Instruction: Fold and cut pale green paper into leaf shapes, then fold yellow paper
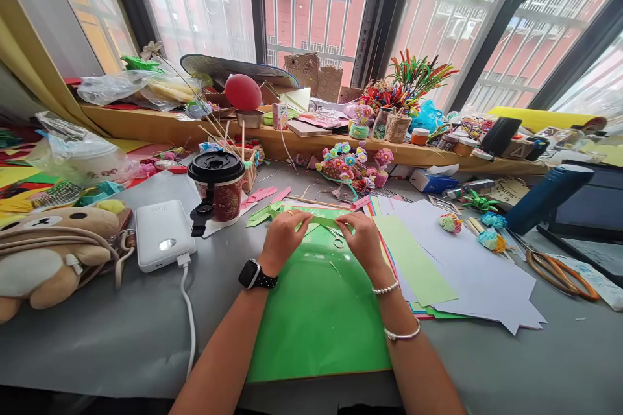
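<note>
Wears a black watch [250,273] with dotty strap [267,281] on the left arm [228,343]; on the right, silver beads [385,288], silver bangle [403,336].

Paper strip [322,221] light green; mat [321,318] bright green; balloon [243,92] red.

The grey counter [117,343] carried a glossy green sheet [321,324] at the frame's lower centre, a plush bear [36,269] and white power bank [163,230] at left, scissors [567,277] at right.

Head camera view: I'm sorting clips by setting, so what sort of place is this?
Probably a paper-craft workspace: the left hand and right hand hold a green paper strip, a large green sheet lies beneath them, and colourful craft flowers sit beyond.
</note>
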A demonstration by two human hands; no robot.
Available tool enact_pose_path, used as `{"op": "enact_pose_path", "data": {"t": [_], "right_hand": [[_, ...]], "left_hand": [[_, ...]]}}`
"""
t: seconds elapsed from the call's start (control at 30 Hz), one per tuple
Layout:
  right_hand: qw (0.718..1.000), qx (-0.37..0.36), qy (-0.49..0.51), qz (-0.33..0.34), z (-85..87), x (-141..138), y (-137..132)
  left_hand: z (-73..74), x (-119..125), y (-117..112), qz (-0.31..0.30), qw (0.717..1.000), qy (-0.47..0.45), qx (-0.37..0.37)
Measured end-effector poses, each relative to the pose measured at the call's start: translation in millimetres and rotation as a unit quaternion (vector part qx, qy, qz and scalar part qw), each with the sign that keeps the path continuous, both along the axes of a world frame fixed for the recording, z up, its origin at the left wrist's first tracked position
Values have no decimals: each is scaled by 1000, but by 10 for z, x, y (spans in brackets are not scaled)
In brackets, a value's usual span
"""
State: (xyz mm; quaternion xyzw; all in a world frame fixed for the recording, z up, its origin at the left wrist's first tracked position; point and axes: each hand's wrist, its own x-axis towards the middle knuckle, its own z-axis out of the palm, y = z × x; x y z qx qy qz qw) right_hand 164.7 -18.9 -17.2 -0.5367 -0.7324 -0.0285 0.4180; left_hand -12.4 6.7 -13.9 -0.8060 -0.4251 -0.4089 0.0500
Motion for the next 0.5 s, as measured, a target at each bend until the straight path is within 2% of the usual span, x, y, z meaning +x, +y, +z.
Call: {"op": "enact_pose_path", "data": {"t": [0.07,0.13,0.2,0.33,0.4,0.5], "right_hand": [[1000,6,-1,-20,-10,45,17],[1000,10,-2,-22,-4,63,19],[1000,8,-2,-3,15,42,5],[999,1,-12,43,42,-34,-30],[999,3,-12,35,29,-27,-24],[999,13,6,-40,-9,57,16]], "left_hand": [[0,-39,23,64,997,-32,31],[10,-52,29,90,993,-61,55],[21,-31,16,61,994,-65,69],[17,52,-30,-44,998,29,29],[4,71,-44,-44,997,57,5],[-7,60,-45,-20,998,55,2]]}}
